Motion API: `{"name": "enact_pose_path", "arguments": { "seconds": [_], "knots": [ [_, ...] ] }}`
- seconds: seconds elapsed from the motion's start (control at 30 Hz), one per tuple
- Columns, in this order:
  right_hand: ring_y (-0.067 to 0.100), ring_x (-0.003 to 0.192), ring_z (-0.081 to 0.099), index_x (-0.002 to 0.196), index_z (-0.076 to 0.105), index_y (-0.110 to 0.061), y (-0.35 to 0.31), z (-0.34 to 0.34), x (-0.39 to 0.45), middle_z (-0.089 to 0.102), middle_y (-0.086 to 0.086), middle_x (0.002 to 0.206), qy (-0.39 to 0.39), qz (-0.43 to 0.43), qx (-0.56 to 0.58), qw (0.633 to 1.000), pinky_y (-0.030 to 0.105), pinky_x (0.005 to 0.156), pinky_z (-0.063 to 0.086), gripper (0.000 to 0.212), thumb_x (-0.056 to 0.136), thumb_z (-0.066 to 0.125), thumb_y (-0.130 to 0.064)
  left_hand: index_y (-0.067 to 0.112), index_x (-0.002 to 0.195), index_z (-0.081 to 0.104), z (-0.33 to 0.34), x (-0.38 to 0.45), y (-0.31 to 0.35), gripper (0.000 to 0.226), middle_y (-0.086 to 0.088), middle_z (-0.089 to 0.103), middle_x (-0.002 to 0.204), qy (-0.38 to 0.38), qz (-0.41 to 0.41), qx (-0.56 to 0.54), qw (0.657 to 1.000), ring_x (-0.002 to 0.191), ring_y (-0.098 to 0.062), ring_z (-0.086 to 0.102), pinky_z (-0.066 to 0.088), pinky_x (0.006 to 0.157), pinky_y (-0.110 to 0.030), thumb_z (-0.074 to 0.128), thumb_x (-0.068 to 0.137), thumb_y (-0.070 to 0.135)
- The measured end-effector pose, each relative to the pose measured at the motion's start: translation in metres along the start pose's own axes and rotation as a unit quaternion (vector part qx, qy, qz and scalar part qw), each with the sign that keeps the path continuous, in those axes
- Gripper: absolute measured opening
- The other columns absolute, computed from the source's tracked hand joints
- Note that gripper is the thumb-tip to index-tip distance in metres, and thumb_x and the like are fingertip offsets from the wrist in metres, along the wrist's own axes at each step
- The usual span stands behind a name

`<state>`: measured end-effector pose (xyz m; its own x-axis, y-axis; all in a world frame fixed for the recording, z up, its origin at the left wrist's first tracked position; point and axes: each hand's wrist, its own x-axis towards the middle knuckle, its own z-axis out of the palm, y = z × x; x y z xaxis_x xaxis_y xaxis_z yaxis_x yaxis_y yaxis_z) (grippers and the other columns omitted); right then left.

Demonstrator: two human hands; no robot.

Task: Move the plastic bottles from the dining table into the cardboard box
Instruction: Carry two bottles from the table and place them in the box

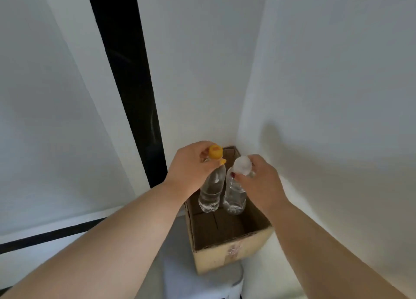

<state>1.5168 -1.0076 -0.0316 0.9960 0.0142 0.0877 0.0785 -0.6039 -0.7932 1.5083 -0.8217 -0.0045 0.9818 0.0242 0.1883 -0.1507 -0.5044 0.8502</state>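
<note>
An open cardboard box (pixel 234 251) stands in a white corner, seen from above. Two clear plastic bottles hang upright inside it, side by side near its far end. My left hand (pixel 189 170) grips the yellow-capped bottle (pixel 211 192) by its neck. My right hand (pixel 258 181) grips the white-capped bottle (pixel 234 197) by its neck. Whether the bottles' bases touch the box floor cannot be told. The near half of the box floor is bare brown cardboard.
White walls close in behind and to the right of the box. A black vertical strip (pixel 130 84) runs down the wall at the left. The box rests on a white rounded object (pixel 202 280) below it.
</note>
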Motion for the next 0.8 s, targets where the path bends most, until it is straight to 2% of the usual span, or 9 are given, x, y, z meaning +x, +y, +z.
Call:
{"name": "enact_pose_path", "arguments": {
  "seconds": [0.07,0.2,0.3,0.4,0.5,0.57,0.7,0.8],
  "knots": [
    [0.008,0.082,0.060,0.098,0.053,-0.036,0.023,0.024,0.024,0.061,-0.013,0.089,-0.021,0.012,-0.015,1.000,0.023,0.067,0.049,0.018,0.088,0.068,-0.033,0.055,0.085,0.060,0.014,0.018,-0.031,0.028,0.021,0.071,0.090,-0.012,-0.041,0.031,0.999,0.088,0.003,0.066,0.050,0.080,-0.016,0.079,0.082,0.034],
    [0.005,0.082,0.057,0.097,0.051,-0.040,0.061,0.067,0.062,0.059,-0.017,0.089,-0.051,0.048,-0.006,0.998,0.022,0.068,0.047,0.018,0.090,0.064,-0.029,0.056,0.084,0.054,0.036,0.043,-0.087,0.035,0.023,0.066,0.090,-0.040,-0.099,0.080,0.991,0.089,0.002,0.064,0.048,0.079,-0.016,0.077,0.083,0.031],
    [0.010,0.084,0.057,0.098,0.054,-0.034,0.080,0.091,0.085,0.059,-0.013,0.089,-0.074,0.070,-0.013,0.995,0.027,0.072,0.049,0.012,0.092,0.062,-0.027,0.051,0.094,0.056,0.042,0.057,-0.117,0.026,0.021,0.066,0.093,-0.059,-0.117,0.130,0.983,0.091,-0.005,0.064,0.049,0.079,-0.018,0.075,0.084,0.035],
    [0.006,0.082,0.057,0.099,0.056,-0.026,0.093,0.105,0.102,0.060,-0.011,0.088,-0.089,0.064,-0.012,0.994,0.022,0.065,0.044,0.008,0.093,0.061,-0.023,0.043,0.108,0.062,0.045,0.069,-0.137,0.025,0.015,0.067,0.094,-0.040,-0.096,0.228,0.968,0.090,-0.013,0.062,0.051,0.087,-0.030,0.072,0.085,0.044],
    [0.006,0.081,0.056,0.100,0.056,-0.023,0.100,0.113,0.115,0.061,-0.006,0.089,-0.086,0.067,-0.008,0.994,0.023,0.062,0.041,0.007,0.094,0.059,-0.021,0.041,0.107,0.061,0.048,0.077,-0.149,0.023,0.017,0.058,0.085,-0.014,-0.074,0.277,0.958,0.078,-0.010,0.046,0.033,0.089,-0.030,0.069,0.086,0.046],
    [0.013,0.084,0.057,0.101,0.057,-0.021,0.103,0.117,0.122,0.062,-0.002,0.092,-0.085,0.077,-0.009,0.993,0.028,0.068,0.042,0.007,0.095,0.058,-0.018,0.040,0.106,0.061,0.050,0.080,-0.157,0.021,0.016,0.060,0.084,-0.006,-0.074,0.291,0.954,0.074,-0.008,0.036,0.023,0.088,-0.030,0.068,0.087,0.044],
    [0.019,0.088,0.058,0.101,0.057,-0.017,0.110,0.124,0.128,0.062,0.003,0.095,-0.097,0.093,-0.016,0.991,0.028,0.073,0.041,0.007,0.094,0.057,-0.014,0.039,0.112,0.059,0.053,0.083,-0.168,0.024,0.014,0.063,0.089,-0.019,-0.103,0.310,0.945,0.082,-0.013,0.036,0.022,0.086,-0.030,0.066,0.089,0.042],
    [0.020,0.087,0.058,0.099,0.057,-0.016,0.114,0.127,0.132,0.061,0.004,0.093,-0.099,0.097,-0.017,0.990,0.029,0.071,0.042,0.005,0.095,0.056,-0.014,0.040,0.116,0.059,0.056,0.084,-0.174,0.027,0.012,0.070,0.097,-0.042,-0.106,0.346,0.931,0.086,-0.014,0.042,0.022,0.087,-0.030,0.065,0.090,0.041]
  ]
}}
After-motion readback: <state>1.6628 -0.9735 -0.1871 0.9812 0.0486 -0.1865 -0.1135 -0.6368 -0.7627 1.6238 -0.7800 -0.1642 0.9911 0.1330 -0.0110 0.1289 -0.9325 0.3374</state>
